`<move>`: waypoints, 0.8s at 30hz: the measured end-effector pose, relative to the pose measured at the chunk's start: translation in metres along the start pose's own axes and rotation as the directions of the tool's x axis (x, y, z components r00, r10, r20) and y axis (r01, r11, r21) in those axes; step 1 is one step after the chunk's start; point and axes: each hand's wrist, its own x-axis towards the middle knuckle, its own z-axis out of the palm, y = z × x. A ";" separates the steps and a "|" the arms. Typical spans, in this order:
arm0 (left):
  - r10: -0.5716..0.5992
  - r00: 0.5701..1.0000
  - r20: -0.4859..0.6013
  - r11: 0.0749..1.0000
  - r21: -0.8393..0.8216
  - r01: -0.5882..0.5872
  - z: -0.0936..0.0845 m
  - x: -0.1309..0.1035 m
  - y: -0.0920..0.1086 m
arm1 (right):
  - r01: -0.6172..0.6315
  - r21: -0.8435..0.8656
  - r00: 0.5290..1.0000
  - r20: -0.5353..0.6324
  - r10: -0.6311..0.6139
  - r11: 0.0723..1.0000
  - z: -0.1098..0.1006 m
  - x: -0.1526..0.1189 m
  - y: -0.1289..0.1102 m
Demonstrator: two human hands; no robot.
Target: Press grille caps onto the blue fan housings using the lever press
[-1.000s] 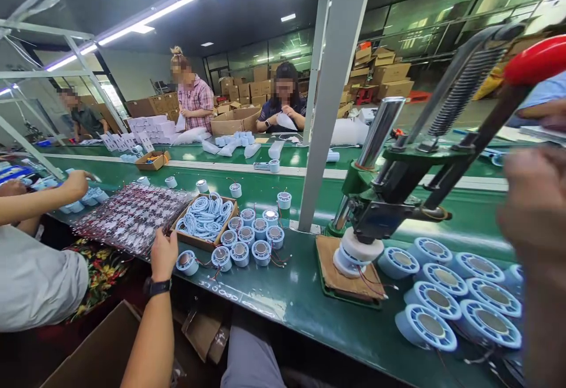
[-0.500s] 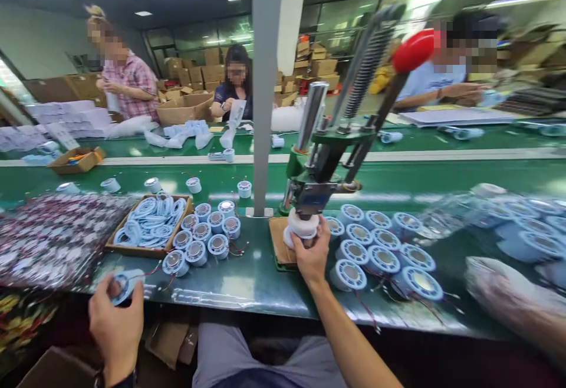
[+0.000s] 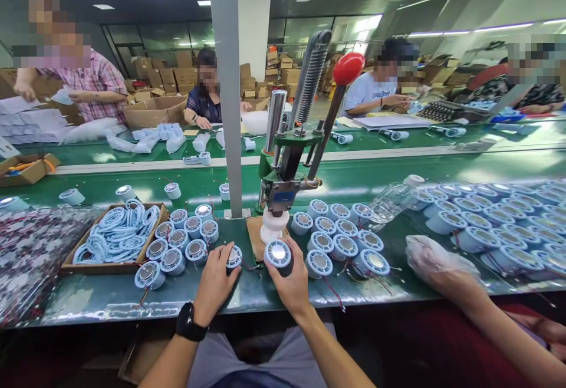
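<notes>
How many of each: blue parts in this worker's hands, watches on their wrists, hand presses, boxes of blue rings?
Blue parts in the hands: 2
Black wristwatch: 1
Hand press: 1
Box of blue rings: 1
Total: 5

Blue part (image 3: pixel 234 256) — partly behind left hand (image 3: pixel 214 279)

And there they are, your two hands side by side, just apart! Your bare left hand (image 3: pixel 216 273) curls over, thumb low on its inner side; your bare right hand (image 3: pixel 290 279) cups in a firm grip, thumb leftward. Both bare forearms (image 3: pixel 333 349) slant inward, wrists off the body.
</notes>
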 end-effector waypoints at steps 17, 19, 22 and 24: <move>0.075 0.983 0.169 0.997 0.004 -0.076 -0.022 0.006 0.022 | 0.438 -0.738 0.898 0.326 -0.296 0.514 -0.059 0.023 0.034; 0.111 0.980 0.164 0.990 0.065 -0.123 -0.041 0.008 0.024 | 0.493 -0.707 0.868 0.359 -0.343 0.506 -0.062 0.029 0.039; -0.002 0.999 0.034 0.967 0.256 -0.007 -0.096 0.022 0.006 | 0.545 -0.672 0.837 0.394 -0.381 0.502 -0.068 0.033 0.040; -0.142 0.984 -0.104 0.928 0.332 0.168 -0.141 0.036 -0.021 | 0.543 -0.667 0.838 0.396 -0.374 0.510 -0.069 0.030 0.034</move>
